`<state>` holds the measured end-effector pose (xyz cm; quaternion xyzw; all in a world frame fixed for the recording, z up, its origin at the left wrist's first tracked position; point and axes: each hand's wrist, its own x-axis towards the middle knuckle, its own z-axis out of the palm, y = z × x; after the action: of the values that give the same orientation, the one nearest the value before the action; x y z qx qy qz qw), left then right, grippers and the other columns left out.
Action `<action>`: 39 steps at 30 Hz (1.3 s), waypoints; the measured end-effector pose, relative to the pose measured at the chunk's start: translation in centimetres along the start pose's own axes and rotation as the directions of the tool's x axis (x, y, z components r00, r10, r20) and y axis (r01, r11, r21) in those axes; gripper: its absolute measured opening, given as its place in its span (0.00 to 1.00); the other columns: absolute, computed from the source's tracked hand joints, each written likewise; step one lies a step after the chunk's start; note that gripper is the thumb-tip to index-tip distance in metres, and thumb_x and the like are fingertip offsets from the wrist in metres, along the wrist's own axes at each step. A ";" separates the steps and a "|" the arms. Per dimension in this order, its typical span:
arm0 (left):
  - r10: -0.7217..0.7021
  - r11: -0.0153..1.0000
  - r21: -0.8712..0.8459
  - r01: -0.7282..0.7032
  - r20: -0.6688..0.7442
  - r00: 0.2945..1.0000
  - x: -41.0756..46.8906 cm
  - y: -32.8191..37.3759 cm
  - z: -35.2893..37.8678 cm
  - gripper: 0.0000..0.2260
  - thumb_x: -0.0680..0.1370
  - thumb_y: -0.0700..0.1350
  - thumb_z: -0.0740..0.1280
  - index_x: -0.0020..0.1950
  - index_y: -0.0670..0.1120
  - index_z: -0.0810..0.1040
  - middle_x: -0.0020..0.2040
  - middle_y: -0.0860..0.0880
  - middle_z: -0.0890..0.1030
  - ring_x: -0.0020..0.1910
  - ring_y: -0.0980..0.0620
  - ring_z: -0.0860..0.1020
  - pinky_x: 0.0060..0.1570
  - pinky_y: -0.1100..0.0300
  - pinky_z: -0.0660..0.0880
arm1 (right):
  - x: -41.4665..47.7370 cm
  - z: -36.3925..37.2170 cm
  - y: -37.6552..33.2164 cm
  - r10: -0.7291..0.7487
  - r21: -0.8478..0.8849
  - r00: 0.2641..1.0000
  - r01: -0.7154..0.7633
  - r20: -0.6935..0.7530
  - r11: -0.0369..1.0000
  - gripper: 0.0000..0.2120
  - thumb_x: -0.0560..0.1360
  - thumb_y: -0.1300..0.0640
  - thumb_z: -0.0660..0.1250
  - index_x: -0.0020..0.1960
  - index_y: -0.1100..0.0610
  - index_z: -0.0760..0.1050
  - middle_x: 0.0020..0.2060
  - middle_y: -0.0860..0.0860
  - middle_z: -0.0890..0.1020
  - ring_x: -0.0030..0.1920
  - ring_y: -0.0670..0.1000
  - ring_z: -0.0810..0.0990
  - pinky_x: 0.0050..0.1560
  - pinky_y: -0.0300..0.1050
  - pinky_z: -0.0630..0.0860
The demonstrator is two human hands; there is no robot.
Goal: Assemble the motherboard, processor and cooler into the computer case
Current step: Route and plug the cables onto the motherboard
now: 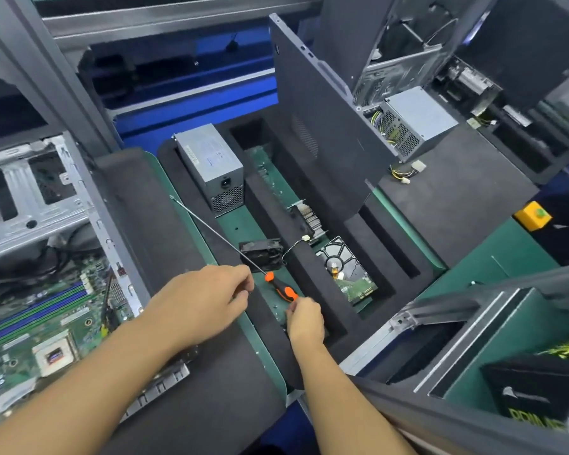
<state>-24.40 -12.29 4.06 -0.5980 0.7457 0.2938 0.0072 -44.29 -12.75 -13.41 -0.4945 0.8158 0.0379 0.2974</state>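
A long screwdriver (281, 287) with an orange-and-black handle lies slanted over the foam tray, its thin shaft pointing up-left. My right hand (304, 320) grips the handle's end. My left hand (207, 300) is just left of the handle, thumb and fingers pinched together under the shaft; whether they hold anything small is hidden. The open computer case (30, 198) lies at the left with the green motherboard (46, 320) inside and the processor socket (55, 356) showing. The finned cooler (309, 218) rests in the tray beyond my hands.
The black foam tray (270, 205) also carries a power supply (211, 169), a small black fan (262, 254) and a hard drive (349, 270). A dark side panel (316, 126) leans behind them. Another case with a power supply (414, 123) is top right, near a yellow button box (532, 215).
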 end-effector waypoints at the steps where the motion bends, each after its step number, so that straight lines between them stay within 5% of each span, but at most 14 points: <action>1: -0.004 1.000 -0.014 0.004 -0.025 1.000 0.0 -0.1 0.0 0.04 0.79 0.52 0.57 0.52 0.59 0.70 0.40 0.63 0.74 0.40 0.59 0.74 0.39 0.58 0.70 | -0.1 -0.2 -0.1 0.004 -0.008 1.000 -0.004 -0.004 1.000 0.10 0.83 0.57 0.62 0.56 0.60 0.79 0.52 0.55 0.83 0.52 0.58 0.83 0.43 0.45 0.74; 5: -0.041 0.980 -0.201 0.009 -0.154 0.987 0.0 -0.4 -0.2 0.04 0.78 0.50 0.61 0.49 0.60 0.72 0.38 0.64 0.76 0.38 0.62 0.75 0.36 0.61 0.72 | -2.0 -1.9 -1.0 -0.167 0.280 0.983 0.183 -0.079 0.943 0.09 0.83 0.55 0.62 0.52 0.58 0.79 0.50 0.53 0.81 0.51 0.56 0.81 0.51 0.46 0.76; 7: -0.012 0.958 -0.282 -0.046 -0.200 0.980 0.1 -0.5 -0.7 0.07 0.77 0.47 0.67 0.49 0.61 0.74 0.41 0.63 0.77 0.39 0.61 0.76 0.40 0.63 0.74 | -4.2 -3.6 -2.5 -0.182 0.644 0.976 0.215 -0.118 0.734 0.06 0.80 0.56 0.66 0.47 0.54 0.81 0.43 0.51 0.84 0.44 0.52 0.82 0.45 0.40 0.76; 10: 0.092 0.946 -0.282 -0.158 -0.233 0.968 0.0 -0.3 -1.3 0.11 0.74 0.47 0.74 0.54 0.58 0.80 0.45 0.60 0.78 0.41 0.61 0.77 0.45 0.63 0.75 | -7.5 -6.2 -5.5 -0.389 0.920 0.921 0.127 0.030 0.370 0.08 0.79 0.56 0.67 0.49 0.57 0.84 0.38 0.53 0.83 0.35 0.49 0.76 0.37 0.40 0.74; 15: 0.141 0.929 -0.259 -0.265 -0.414 0.899 -1.7 -0.3 -2.8 0.07 0.71 0.45 0.77 0.48 0.53 0.86 0.42 0.59 0.80 0.42 0.62 0.78 0.47 0.63 0.75 | -11.1 -8.6 -8.0 -0.585 0.987 0.795 -0.130 0.162 0.098 0.10 0.82 0.66 0.61 0.47 0.62 0.79 0.35 0.53 0.77 0.32 0.46 0.72 0.32 0.39 0.71; 19: 0.171 0.929 -0.208 -0.305 -0.489 0.855 -3.9 -1.1 -3.4 0.07 0.69 0.42 0.79 0.45 0.49 0.87 0.40 0.56 0.82 0.38 0.60 0.78 0.44 0.70 0.73 | -12.6 -8.5 -9.0 -0.611 0.967 0.754 -0.240 0.242 0.087 0.09 0.82 0.66 0.60 0.44 0.61 0.75 0.30 0.50 0.75 0.29 0.45 0.73 0.31 0.39 0.71; 22: 0.138 0.935 -0.202 -0.290 -0.549 0.825 -5.5 -2.1 -3.4 0.04 0.68 0.41 0.79 0.41 0.47 0.87 0.37 0.55 0.83 0.36 0.58 0.79 0.40 0.65 0.74 | -13.5 -7.8 -9.7 -0.651 0.941 0.700 -0.331 0.293 0.067 0.08 0.80 0.62 0.64 0.44 0.61 0.79 0.33 0.52 0.77 0.30 0.46 0.74 0.32 0.39 0.73; 24: 0.122 0.938 -0.200 -0.283 -0.572 0.811 -6.6 -2.8 -3.6 0.03 0.69 0.42 0.78 0.41 0.48 0.86 0.37 0.56 0.82 0.36 0.60 0.79 0.40 0.65 0.75 | -13.3 -7.6 -9.7 -0.685 0.952 0.674 -0.290 0.275 0.097 0.08 0.80 0.60 0.66 0.48 0.62 0.82 0.37 0.53 0.80 0.33 0.47 0.76 0.36 0.40 0.74; 26: 0.057 0.939 -0.241 -0.247 -0.596 0.801 -7.8 -3.8 -4.0 0.02 0.71 0.44 0.77 0.41 0.50 0.86 0.37 0.59 0.82 0.36 0.62 0.79 0.41 0.67 0.75 | -11.8 -7.6 -8.9 -0.632 0.977 0.748 -0.115 0.202 0.177 0.08 0.80 0.61 0.66 0.50 0.61 0.85 0.41 0.54 0.82 0.35 0.48 0.77 0.38 0.42 0.76; 28: -0.098 0.913 -0.371 -0.171 -0.605 0.790 -9.4 -5.3 -4.6 0.01 0.71 0.49 0.75 0.40 0.55 0.85 0.35 0.61 0.82 0.34 0.62 0.80 0.37 0.71 0.74 | -8.9 -7.6 -7.5 -0.419 0.873 0.907 0.182 0.028 0.453 0.08 0.80 0.61 0.67 0.49 0.56 0.86 0.42 0.52 0.84 0.38 0.49 0.80 0.43 0.46 0.80; 30: -0.278 0.863 -0.498 -0.080 -0.600 0.750 -11.4 -7.3 -5.0 0.02 0.70 0.54 0.73 0.41 0.61 0.84 0.36 0.65 0.82 0.33 0.65 0.80 0.32 0.74 0.73 | -5.3 -7.0 -5.9 -0.307 0.467 0.937 0.348 -0.165 0.813 0.10 0.80 0.62 0.65 0.57 0.55 0.82 0.48 0.52 0.83 0.49 0.52 0.82 0.56 0.50 0.78; 31: -0.353 0.847 -0.530 -0.029 -0.604 0.715 -12.4 -8.5 -5.1 0.03 0.68 0.56 0.72 0.41 0.63 0.84 0.37 0.67 0.82 0.34 0.66 0.80 0.32 0.74 0.73 | -3.7 -6.2 -5.3 -0.332 0.237 0.934 0.355 -0.131 0.904 0.13 0.80 0.62 0.64 0.64 0.57 0.77 0.55 0.54 0.81 0.57 0.55 0.79 0.62 0.50 0.73; 34: -0.544 0.773 -0.623 0.120 -0.555 0.629 -15.7 -12.9 -5.0 0.04 0.68 0.54 0.76 0.41 0.61 0.85 0.38 0.65 0.83 0.37 0.66 0.80 0.35 0.77 0.72 | 0.1 -3.0 -4.5 -0.294 -0.166 0.952 0.304 0.079 0.938 0.18 0.81 0.57 0.65 0.69 0.59 0.68 0.64 0.58 0.76 0.67 0.61 0.72 0.64 0.50 0.69; 39: -0.771 0.563 -0.798 0.215 -0.414 0.485 -21.3 -18.6 -3.9 0.05 0.72 0.43 0.77 0.42 0.54 0.85 0.35 0.55 0.85 0.36 0.59 0.84 0.30 0.75 0.73 | 2.8 -0.6 -4.0 -0.332 -0.131 0.943 0.333 0.030 0.934 0.13 0.81 0.59 0.65 0.65 0.61 0.75 0.59 0.63 0.80 0.59 0.63 0.79 0.55 0.51 0.74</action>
<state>-0.36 2.84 7.00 -0.8245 0.3019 0.2493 -0.4086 -42.20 -17.23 -13.48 -0.6439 0.7151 0.0434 0.2686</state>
